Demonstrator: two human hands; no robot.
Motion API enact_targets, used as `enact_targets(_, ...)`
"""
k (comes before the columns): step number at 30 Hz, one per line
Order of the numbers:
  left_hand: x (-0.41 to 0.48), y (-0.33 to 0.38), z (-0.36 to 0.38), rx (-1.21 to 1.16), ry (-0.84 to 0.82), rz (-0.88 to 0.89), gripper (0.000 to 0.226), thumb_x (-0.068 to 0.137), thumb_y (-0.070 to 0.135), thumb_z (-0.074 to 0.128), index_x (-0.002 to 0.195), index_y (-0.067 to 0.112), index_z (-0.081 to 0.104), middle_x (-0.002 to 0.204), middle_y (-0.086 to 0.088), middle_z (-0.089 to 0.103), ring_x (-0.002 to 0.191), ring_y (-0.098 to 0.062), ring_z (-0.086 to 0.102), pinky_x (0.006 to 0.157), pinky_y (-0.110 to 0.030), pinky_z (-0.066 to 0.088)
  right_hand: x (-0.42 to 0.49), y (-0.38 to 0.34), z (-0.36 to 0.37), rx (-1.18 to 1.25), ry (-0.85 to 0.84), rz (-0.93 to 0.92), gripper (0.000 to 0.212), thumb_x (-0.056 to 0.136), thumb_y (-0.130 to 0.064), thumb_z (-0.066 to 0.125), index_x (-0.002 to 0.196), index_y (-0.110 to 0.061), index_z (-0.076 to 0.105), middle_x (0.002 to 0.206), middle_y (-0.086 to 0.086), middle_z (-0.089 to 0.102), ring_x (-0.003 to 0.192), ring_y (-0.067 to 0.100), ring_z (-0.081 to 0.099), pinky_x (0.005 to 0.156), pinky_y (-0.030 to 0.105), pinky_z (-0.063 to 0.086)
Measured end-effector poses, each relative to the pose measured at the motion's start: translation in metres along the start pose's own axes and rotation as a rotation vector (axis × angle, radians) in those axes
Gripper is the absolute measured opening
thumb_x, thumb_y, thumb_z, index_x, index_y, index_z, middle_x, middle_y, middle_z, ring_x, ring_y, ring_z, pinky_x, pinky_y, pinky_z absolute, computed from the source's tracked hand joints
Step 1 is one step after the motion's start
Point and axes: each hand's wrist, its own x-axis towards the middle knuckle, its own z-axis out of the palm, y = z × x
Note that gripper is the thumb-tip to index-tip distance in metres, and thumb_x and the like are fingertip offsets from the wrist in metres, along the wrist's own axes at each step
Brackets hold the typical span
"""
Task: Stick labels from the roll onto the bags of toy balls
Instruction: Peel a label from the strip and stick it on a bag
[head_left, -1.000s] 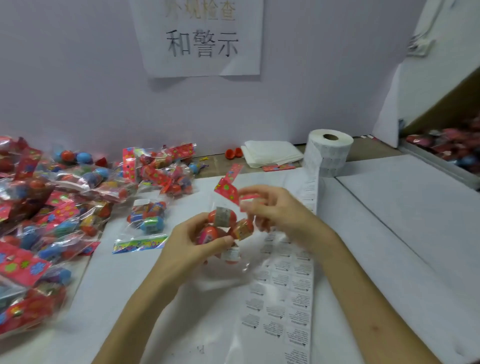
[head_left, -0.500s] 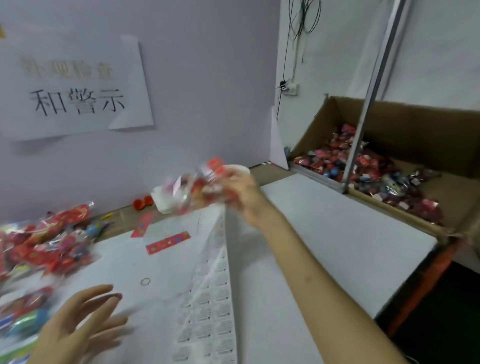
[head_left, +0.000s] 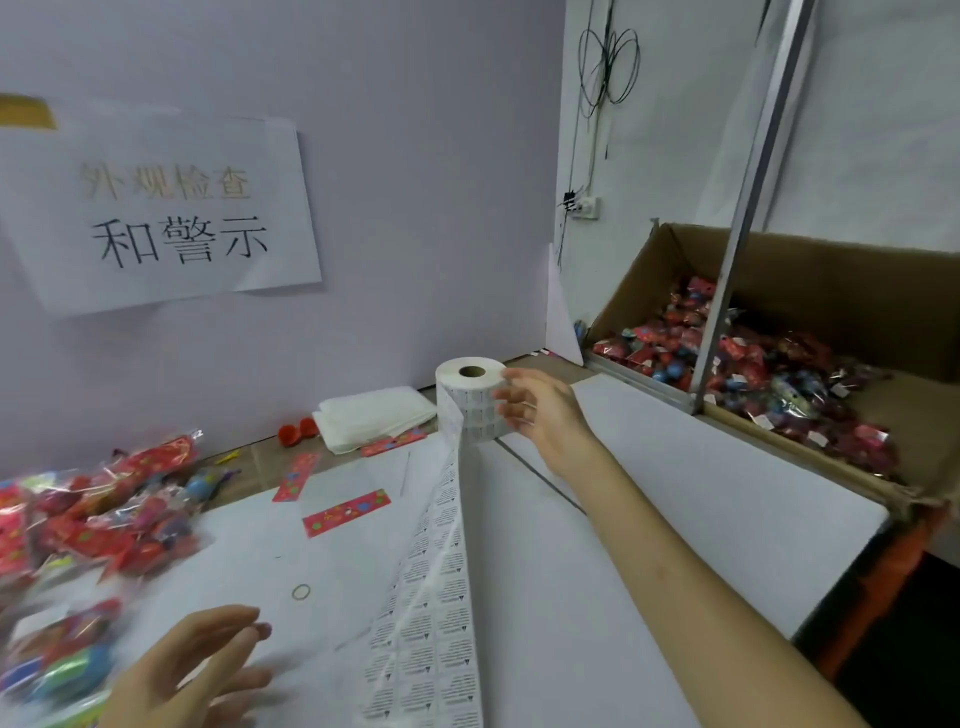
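The label roll (head_left: 470, 402) stands on end at the back of the white worktop (head_left: 701, 499), its core hole facing up. From it the label strip (head_left: 439, 582) hangs off the left side and runs down the worktop towards the near edge, with rows of small printed labels on it.

The right hand (head_left: 543, 410) is stretched out just beside the roll on its right. Its grip is wide, the fingers are loosely spread and it holds nothing. The fingertips overlap the roll's side, but I cannot tell whether they touch it. The left hand (head_left: 192, 670) is low at the near left, blurred, over the worktop. Its grip is wide too, with the fingers straight and nothing in them.

The bags of toy balls (head_left: 104, 504) lie in a heap at the left edge, red and clear, well apart from the roll. More filled bags lie in the cardboard carton (head_left: 831, 270) at the right, behind a slanted metal bar (head_left: 737, 218).

Between the heap and the strip lie two red printed cards (head_left: 345, 512) and a small rubber band (head_left: 301, 591). A folded white stack (head_left: 374, 415) and two red caps (head_left: 297, 431) sit left of the roll. A paper sign (head_left: 156, 208) hangs on the wall
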Motion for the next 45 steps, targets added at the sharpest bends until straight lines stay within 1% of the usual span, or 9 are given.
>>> enact_targets(5, -0.001, 0.001, -0.002, 0.059, 0.075, 0.043, 0.008, 0.095, 0.005, 0.067, 0.098, 0.009, 0.072, 0.084, -0.004, 0.079, 0.072, -0.035, 0.074, 0.067, -0.044, 0.059, -0.028, 0.001, 0.081, -0.272, -0.364, -0.132, 0.017, 0.099, -0.005, 0.053, 0.097, -0.012, 0.069, 0.081, 0.004, 0.071, 0.065, 0.018, 0.066, 0.063, 0.024, 0.053)
enact_targets(10, -0.001, -0.009, 0.002, 0.248, 0.150, 0.191, 0.017, 0.092, 0.001, 0.069, 0.087, 0.017, 0.072, 0.084, -0.004, 0.077, 0.060, -0.022, 0.073, 0.052, -0.021, 0.053, -0.034, 0.052, 0.150, -0.667, -0.573, -0.222, 0.019, 0.091, -0.007, 0.067, 0.106, -0.016, 0.073, 0.106, 0.002, 0.073, 0.093, 0.017, 0.067, 0.080, 0.031, 0.054)
enact_targets(15, -0.004, -0.014, 0.004, 0.333, 0.158, 0.261, 0.024, 0.090, 0.005, 0.067, 0.081, 0.026, 0.069, 0.081, 0.011, 0.073, 0.065, -0.023, 0.070, 0.067, -0.035, 0.058, -0.036, 0.108, 0.204, -1.063, -0.734, -0.354, 0.074, 0.089, -0.035, 0.076, 0.151, -0.019, 0.039, 0.153, 0.007, 0.043, 0.130, 0.025, 0.052, 0.103, 0.044, 0.049)
enact_targets(21, -0.002, -0.022, 0.008, 0.378, 0.204, 0.251, 0.024, 0.089, 0.006, 0.063, 0.077, 0.027, 0.067, 0.078, 0.010, 0.072, 0.071, -0.010, 0.067, 0.072, -0.030, 0.054, -0.057, 0.140, 0.289, -1.271, -0.833, -0.577, 0.122, 0.078, -0.064, 0.075, 0.162, -0.026, -0.004, 0.170, 0.003, -0.009, 0.156, 0.031, 0.007, 0.121, 0.059, 0.020)
enact_targets(24, -0.002, -0.021, 0.008, 0.386, 0.192, 0.250, 0.021, 0.088, 0.009, 0.061, 0.081, 0.027, 0.068, 0.077, 0.010, 0.072, 0.072, -0.010, 0.066, 0.066, -0.023, 0.050, -0.060, 0.145, 0.318, -1.304, -0.886, -0.490, 0.115, 0.082, -0.057, 0.076, 0.163, -0.025, 0.000, 0.170, 0.004, -0.010, 0.155, 0.034, 0.010, 0.120, 0.059, 0.026)
enact_targets(28, -0.001, -0.022, 0.005, 0.390, 0.186, 0.247, 0.014, 0.085, 0.010, 0.061, 0.081, 0.021, 0.069, 0.073, 0.008, 0.071, 0.068, -0.013, 0.065, 0.065, -0.032, 0.052, -0.063, 0.161, 0.320, -1.324, -0.806, -0.561, 0.075, 0.086, -0.019, 0.073, 0.151, -0.017, 0.036, 0.149, 0.014, 0.037, 0.135, 0.036, 0.041, 0.108, 0.049, 0.045)
enact_targets(32, -0.002, -0.020, 0.002, 0.336, 0.166, 0.229, 0.017, 0.087, 0.010, 0.060, 0.084, 0.023, 0.071, 0.076, 0.009, 0.072, 0.065, -0.010, 0.065, 0.065, -0.026, 0.051, -0.067, 0.158, 0.307, -1.365, -0.736, -0.688, 0.055, 0.087, -0.019, 0.068, 0.138, -0.017, 0.047, 0.130, 0.012, 0.050, 0.122, 0.033, 0.046, 0.099, 0.044, 0.048)
enact_targets(40, -0.001, -0.014, -0.005, 0.162, 0.218, 0.088, 0.017, 0.094, 0.014, 0.061, 0.098, 0.031, 0.063, 0.096, 0.010, 0.069, 0.078, -0.016, 0.072, 0.071, -0.039, 0.059, -0.065, 0.120, 0.215, -0.874, -0.719, -0.030, 0.017, 0.079, -0.007, 0.070, 0.074, -0.019, 0.059, 0.067, -0.001, 0.062, 0.056, 0.011, 0.060, 0.054, 0.025, 0.048)
enact_targets(45, -0.003, -0.001, -0.003, -0.129, 0.142, 0.000, 0.009, 0.099, 0.027, 0.066, 0.107, 0.023, 0.064, 0.105, -0.008, 0.073, 0.074, -0.023, 0.076, 0.068, -0.038, 0.063, -0.082, 0.095, 0.156, 0.073, -0.608, 0.357, 0.038, 0.085, -0.004, 0.049, 0.118, 0.007, 0.063, 0.117, 0.018, 0.073, 0.099, 0.028, 0.069, 0.076, 0.037, 0.053)
